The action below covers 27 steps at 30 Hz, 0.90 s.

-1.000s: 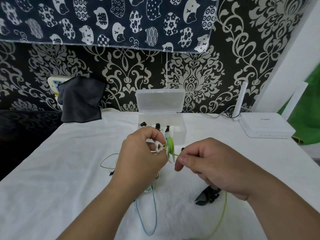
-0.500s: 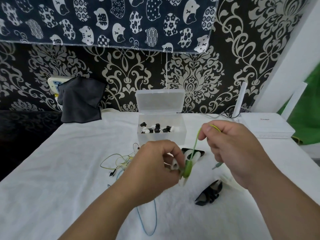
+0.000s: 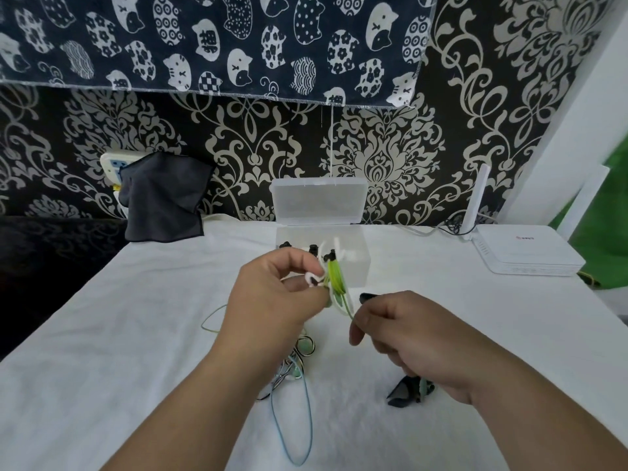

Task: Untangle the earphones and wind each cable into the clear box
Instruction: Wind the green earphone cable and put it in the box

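Observation:
My left hand [image 3: 268,304] pinches a white winder [image 3: 324,266] with green earphone cable [image 3: 336,278] coiled round it, held above the table in front of the clear box [image 3: 360,256]. My right hand [image 3: 407,331] pinches the loose green cable [image 3: 348,309] just below the winder. The clear box stands open with its lid [image 3: 319,200] upright; small black and white pieces lie inside. A blue cable [image 3: 307,419] and a tangle of earphones [image 3: 299,358] lie on the white cloth under my hands.
A black earphone bundle [image 3: 407,390] lies on the cloth by my right wrist. A white router [image 3: 530,254] sits at the back right, a dark grey cloth [image 3: 163,198] hangs at the back left. Patterned wall stands behind the table.
My left hand has lifted the winder back up towards the box. My right hand has dropped from beside the box to below the winder, drawing the green cable round it.

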{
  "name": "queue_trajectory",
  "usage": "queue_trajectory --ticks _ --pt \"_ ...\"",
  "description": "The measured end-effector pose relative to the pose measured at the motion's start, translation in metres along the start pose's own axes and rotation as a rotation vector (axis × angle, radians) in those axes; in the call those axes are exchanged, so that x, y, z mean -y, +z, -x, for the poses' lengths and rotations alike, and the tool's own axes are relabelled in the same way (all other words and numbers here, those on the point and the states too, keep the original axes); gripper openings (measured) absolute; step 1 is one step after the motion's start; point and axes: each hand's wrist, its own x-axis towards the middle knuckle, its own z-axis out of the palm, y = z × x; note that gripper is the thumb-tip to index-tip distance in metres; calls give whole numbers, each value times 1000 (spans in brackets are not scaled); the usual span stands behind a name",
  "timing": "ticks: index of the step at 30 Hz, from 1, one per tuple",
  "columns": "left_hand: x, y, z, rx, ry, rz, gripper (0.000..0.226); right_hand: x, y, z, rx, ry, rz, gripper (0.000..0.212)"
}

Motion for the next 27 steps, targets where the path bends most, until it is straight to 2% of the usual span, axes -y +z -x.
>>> queue_trajectory --ticks 3,6,14,19,23,27 --pt "2 -5 -4 -81 -17 -60 32 5 -1 4 114 -33 -62 33" --pt "4 -8 -5 -118 -11 -158 29 10 -3 8 157 -75 -95 31" --pt "4 -3 0 -34 96 -576 27 15 -8 14 166 -175 -119 29" --pt "8 5 6 137 130 -750 28 17 -12 11 -114 -218 -70 33" --pt "4 4 8 221 70 -674 27 18 -17 12 -306 -242 40 35" --pt "1 5 10 267 23 -563 29 17 -21 9 -407 -248 -10 33"
